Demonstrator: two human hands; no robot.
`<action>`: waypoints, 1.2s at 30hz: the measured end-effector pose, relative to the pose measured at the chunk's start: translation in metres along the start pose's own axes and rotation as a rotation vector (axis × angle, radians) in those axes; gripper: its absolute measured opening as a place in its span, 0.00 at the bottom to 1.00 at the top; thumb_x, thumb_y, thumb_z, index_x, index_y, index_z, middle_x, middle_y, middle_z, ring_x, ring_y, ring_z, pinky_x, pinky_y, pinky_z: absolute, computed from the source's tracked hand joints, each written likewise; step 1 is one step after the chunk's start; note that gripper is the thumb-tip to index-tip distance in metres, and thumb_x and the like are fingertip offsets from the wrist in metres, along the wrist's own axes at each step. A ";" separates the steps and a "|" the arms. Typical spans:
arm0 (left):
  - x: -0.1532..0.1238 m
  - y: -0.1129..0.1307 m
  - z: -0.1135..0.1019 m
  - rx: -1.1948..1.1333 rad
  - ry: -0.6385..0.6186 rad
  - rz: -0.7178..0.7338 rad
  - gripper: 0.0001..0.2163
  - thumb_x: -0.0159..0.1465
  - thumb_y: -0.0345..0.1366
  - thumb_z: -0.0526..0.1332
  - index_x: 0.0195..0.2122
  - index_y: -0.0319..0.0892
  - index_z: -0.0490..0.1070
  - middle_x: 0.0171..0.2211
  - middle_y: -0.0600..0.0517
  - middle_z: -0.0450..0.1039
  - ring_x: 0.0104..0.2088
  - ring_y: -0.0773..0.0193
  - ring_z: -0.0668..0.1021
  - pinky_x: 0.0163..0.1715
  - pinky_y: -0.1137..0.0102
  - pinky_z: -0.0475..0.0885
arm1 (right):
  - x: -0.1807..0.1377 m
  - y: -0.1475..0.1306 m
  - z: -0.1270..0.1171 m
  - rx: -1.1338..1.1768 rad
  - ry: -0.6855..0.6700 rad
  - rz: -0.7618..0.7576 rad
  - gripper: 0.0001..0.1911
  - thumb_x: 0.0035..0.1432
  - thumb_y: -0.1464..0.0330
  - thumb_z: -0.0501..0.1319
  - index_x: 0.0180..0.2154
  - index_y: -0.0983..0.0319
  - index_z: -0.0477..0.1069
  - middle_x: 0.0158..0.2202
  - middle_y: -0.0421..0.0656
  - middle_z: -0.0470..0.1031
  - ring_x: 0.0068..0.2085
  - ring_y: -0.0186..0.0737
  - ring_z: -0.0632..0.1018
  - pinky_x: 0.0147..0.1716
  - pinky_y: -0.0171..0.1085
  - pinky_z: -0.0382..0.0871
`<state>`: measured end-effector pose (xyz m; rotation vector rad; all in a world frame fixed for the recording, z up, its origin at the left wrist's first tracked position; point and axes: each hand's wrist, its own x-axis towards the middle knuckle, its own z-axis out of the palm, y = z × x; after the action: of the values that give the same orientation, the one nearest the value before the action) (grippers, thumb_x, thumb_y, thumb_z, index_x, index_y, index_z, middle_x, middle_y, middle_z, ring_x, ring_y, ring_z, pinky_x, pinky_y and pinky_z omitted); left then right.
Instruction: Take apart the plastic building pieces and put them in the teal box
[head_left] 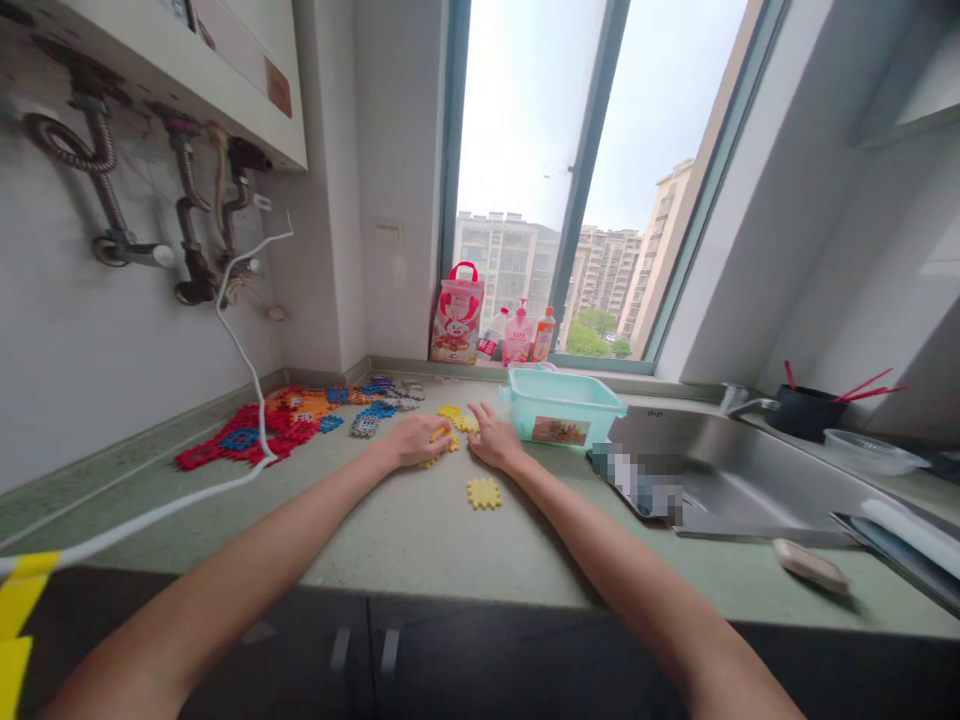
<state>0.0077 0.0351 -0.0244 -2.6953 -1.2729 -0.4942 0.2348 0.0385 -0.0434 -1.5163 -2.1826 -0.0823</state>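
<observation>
My left hand [417, 440] curls round a yellow interlocking block [445, 441], a flat piece with notched edges, low over the counter. Its fingers partly hide the block. Just to the right, my right hand [495, 438] has its fingers stretched forward, the tips by another yellow piece [466, 423]. Whether they touch it is hard to tell. Beyond the hands a further yellow piece [448, 411] lies on the counter. Nearer to me, a single square yellow block [484, 494] lies flat.
Red blocks [281, 432], orange blocks [300, 402], blue blocks [375, 412] and grey blocks [364, 427] spread over the left counter. A white cable [244, 355] crosses there. Right of my hands stand a mint plastic tub [566, 395] and a sink [720, 470]; bottles [517, 338] line the window.
</observation>
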 end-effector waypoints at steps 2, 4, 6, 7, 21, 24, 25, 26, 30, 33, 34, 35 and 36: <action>0.001 0.000 -0.001 -0.026 -0.008 0.023 0.15 0.73 0.49 0.56 0.50 0.49 0.77 0.49 0.49 0.84 0.49 0.55 0.83 0.52 0.66 0.73 | 0.001 0.003 0.001 -0.022 -0.041 0.004 0.24 0.68 0.65 0.58 0.63 0.58 0.74 0.62 0.53 0.77 0.52 0.53 0.83 0.53 0.46 0.74; 0.001 0.000 -0.002 -0.045 -0.024 0.057 0.16 0.74 0.50 0.55 0.51 0.50 0.77 0.51 0.50 0.83 0.50 0.56 0.83 0.53 0.66 0.72 | -0.002 0.010 -0.002 -0.011 -0.051 -0.013 0.18 0.68 0.64 0.59 0.56 0.57 0.79 0.56 0.50 0.81 0.50 0.51 0.83 0.51 0.43 0.74; 0.002 -0.002 -0.003 -0.052 -0.036 0.089 0.17 0.74 0.51 0.54 0.52 0.49 0.78 0.53 0.49 0.82 0.52 0.55 0.82 0.54 0.66 0.72 | -0.005 0.017 -0.007 -0.003 -0.058 -0.027 0.15 0.68 0.62 0.62 0.53 0.54 0.81 0.53 0.47 0.83 0.49 0.48 0.83 0.49 0.41 0.73; 0.003 -0.003 -0.003 -0.054 -0.043 0.101 0.18 0.74 0.51 0.53 0.52 0.49 0.78 0.53 0.49 0.82 0.52 0.55 0.82 0.55 0.66 0.72 | -0.006 0.019 -0.010 0.001 -0.064 -0.034 0.14 0.67 0.60 0.64 0.51 0.54 0.81 0.52 0.46 0.83 0.49 0.47 0.83 0.49 0.39 0.73; 0.006 -0.029 -0.003 0.050 0.018 0.008 0.18 0.74 0.41 0.52 0.51 0.48 0.82 0.47 0.46 0.85 0.50 0.53 0.83 0.55 0.62 0.72 | -0.009 0.005 -0.014 0.279 0.102 -0.305 0.18 0.62 0.67 0.68 0.54 0.56 0.77 0.48 0.43 0.83 0.44 0.40 0.82 0.50 0.40 0.74; 0.004 -0.040 -0.002 0.132 -0.043 -0.053 0.17 0.69 0.36 0.56 0.51 0.51 0.83 0.46 0.46 0.85 0.49 0.52 0.83 0.52 0.62 0.73 | -0.010 -0.004 -0.008 0.251 -0.017 -0.428 0.15 0.62 0.69 0.68 0.51 0.57 0.79 0.48 0.45 0.83 0.50 0.43 0.80 0.57 0.43 0.71; 0.004 -0.043 -0.001 0.146 -0.046 -0.071 0.17 0.69 0.35 0.56 0.52 0.51 0.83 0.46 0.46 0.85 0.49 0.52 0.83 0.52 0.62 0.73 | -0.010 -0.006 -0.007 0.250 -0.049 -0.436 0.14 0.62 0.68 0.69 0.50 0.57 0.79 0.48 0.45 0.83 0.50 0.43 0.80 0.57 0.43 0.70; 0.004 -0.045 -0.001 0.151 -0.044 -0.084 0.17 0.69 0.35 0.56 0.52 0.51 0.83 0.47 0.46 0.85 0.49 0.51 0.83 0.52 0.62 0.73 | -0.010 -0.007 -0.006 0.256 -0.072 -0.424 0.14 0.62 0.67 0.69 0.50 0.57 0.79 0.47 0.44 0.83 0.49 0.43 0.80 0.57 0.42 0.70; 0.005 -0.047 0.002 0.124 -0.027 -0.106 0.17 0.68 0.36 0.57 0.52 0.50 0.83 0.47 0.45 0.85 0.49 0.51 0.83 0.52 0.62 0.74 | -0.009 -0.007 -0.006 0.305 -0.104 -0.354 0.12 0.62 0.64 0.70 0.48 0.57 0.80 0.45 0.42 0.83 0.44 0.40 0.81 0.52 0.39 0.72; 0.004 -0.045 0.002 0.076 -0.051 -0.056 0.18 0.68 0.38 0.57 0.53 0.50 0.83 0.48 0.46 0.85 0.50 0.53 0.83 0.52 0.64 0.74 | -0.009 -0.008 -0.009 0.318 -0.100 -0.344 0.12 0.62 0.64 0.70 0.47 0.58 0.80 0.44 0.42 0.83 0.44 0.40 0.81 0.50 0.38 0.71; 0.004 -0.044 0.001 0.060 -0.060 -0.032 0.18 0.68 0.38 0.57 0.53 0.50 0.83 0.49 0.47 0.85 0.50 0.53 0.83 0.52 0.65 0.74 | -0.010 -0.009 -0.010 0.316 -0.100 -0.336 0.12 0.61 0.64 0.70 0.47 0.58 0.80 0.43 0.42 0.83 0.43 0.40 0.81 0.49 0.38 0.71; 0.003 -0.044 0.000 0.047 -0.065 -0.012 0.18 0.68 0.39 0.57 0.53 0.50 0.83 0.49 0.47 0.84 0.51 0.54 0.83 0.53 0.66 0.74 | -0.010 -0.010 -0.011 0.311 -0.104 -0.323 0.12 0.61 0.64 0.71 0.47 0.59 0.79 0.42 0.42 0.83 0.42 0.39 0.81 0.48 0.37 0.71; 0.003 -0.043 -0.001 0.041 -0.064 0.000 0.18 0.68 0.40 0.57 0.53 0.50 0.83 0.49 0.47 0.84 0.51 0.54 0.83 0.53 0.66 0.74 | -0.011 -0.011 -0.012 0.302 -0.110 -0.305 0.14 0.60 0.64 0.71 0.47 0.59 0.79 0.42 0.42 0.83 0.41 0.39 0.81 0.46 0.37 0.71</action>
<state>-0.0236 0.0644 -0.0241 -2.6981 -1.2843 -0.3806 0.2320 0.0209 -0.0345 -1.0401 -2.3708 0.2267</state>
